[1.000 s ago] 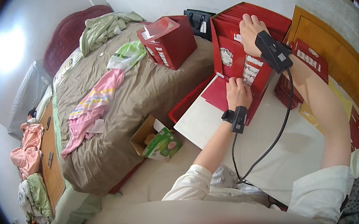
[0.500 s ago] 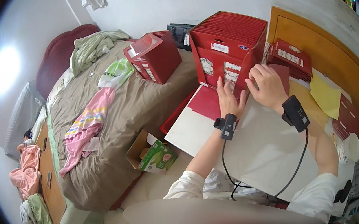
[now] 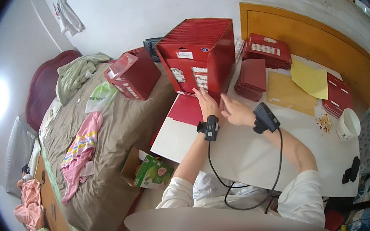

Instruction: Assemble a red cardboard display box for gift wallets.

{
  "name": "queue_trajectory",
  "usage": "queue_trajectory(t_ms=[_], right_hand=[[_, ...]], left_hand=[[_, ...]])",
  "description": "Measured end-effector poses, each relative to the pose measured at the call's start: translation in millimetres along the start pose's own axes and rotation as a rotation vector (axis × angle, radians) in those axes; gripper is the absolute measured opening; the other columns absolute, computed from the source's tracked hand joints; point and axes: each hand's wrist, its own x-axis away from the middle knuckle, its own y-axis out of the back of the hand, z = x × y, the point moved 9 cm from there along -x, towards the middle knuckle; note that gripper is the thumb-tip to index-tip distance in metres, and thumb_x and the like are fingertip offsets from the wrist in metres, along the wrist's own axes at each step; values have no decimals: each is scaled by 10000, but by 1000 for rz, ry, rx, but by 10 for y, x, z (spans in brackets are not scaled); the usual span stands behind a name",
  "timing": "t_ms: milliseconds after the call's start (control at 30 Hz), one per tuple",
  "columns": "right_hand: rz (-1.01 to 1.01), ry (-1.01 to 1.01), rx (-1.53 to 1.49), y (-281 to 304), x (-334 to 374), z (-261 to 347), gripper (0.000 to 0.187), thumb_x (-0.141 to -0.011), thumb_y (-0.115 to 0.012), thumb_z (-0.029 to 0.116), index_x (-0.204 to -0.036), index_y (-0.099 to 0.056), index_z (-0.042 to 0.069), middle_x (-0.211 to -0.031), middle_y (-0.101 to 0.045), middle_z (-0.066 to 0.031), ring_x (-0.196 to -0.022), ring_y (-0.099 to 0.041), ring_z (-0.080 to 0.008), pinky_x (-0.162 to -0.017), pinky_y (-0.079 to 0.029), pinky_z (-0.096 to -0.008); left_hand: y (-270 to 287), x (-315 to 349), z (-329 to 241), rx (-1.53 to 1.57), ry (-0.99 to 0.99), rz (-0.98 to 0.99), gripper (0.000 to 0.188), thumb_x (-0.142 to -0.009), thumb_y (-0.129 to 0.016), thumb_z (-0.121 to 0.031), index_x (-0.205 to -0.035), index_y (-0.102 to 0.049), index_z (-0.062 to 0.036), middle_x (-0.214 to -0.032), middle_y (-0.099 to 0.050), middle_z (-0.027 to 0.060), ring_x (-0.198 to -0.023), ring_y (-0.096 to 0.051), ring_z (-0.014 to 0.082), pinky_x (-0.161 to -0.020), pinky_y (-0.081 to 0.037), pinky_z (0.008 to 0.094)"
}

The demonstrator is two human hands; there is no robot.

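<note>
The tall red box stands upright on the white table, just ahead of the two hands. Its walls look like smooth, slightly glossy card, and thin red sheets stand packed inside it, their edges making narrow ridges along the top. The front has white ornamental patches, one roundish and the others nearly rectangular. A flat red sheet lies at its foot, on the left side.

The left hand is spread, with straight fingers, and in the view its fingertips overlap the lower front of the box. The right hand is close beside it, near the lower right corner of the box, its fingers a little bent toward the left one; their tips are small here, so I cannot tell if they pinch something. A black block-shaped device is strapped on each wrist.

To the right of the box are a stack of small dark red envelopes, a matte tan sheet and a creased yellow paper. Farther right, a round white cup leans beside scattered crumbs.
</note>
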Motion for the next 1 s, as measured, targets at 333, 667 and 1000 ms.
queue_trajectory(t_ms=[333, 667, 1000], right_hand=[[55, -46, 290, -126, 553, -123, 581, -845, -549, 180, -1286, -323, -124, -1293, -440, -288, -1213, -433, -389, -1011, -367, -404], [-306, -85, -271, -129, -162, -330, 893, -825, -610, 342, -1364, -101, -156, -1385, -232, -371, -1313, -256, -449, -1089, -246, -430], [-528, -291, -235, -308, -562, -578, 1046, -759, -711, 357, -1360, -40, -176, -1386, -217, -367, -1293, -284, -446, -1081, -267, -409]], left_hand=[[-22, -53, -117, -84, -21, -125, 737, -782, -651, -193, -1257, -236, 188, -1314, -190, 477, -1271, -220, 551, -1079, -217, 512], [743, -160, 628, -39, 60, -457, 575, -877, -549, -211, -1286, -325, 126, -1273, -423, 303, -1184, -430, 405, -1002, -338, 436], [646, -628, 1285, 426, 175, -304, 578, -931, -474, -234, -1333, -250, 116, -1368, -321, 302, -1279, -352, 378, -1042, -300, 399]])
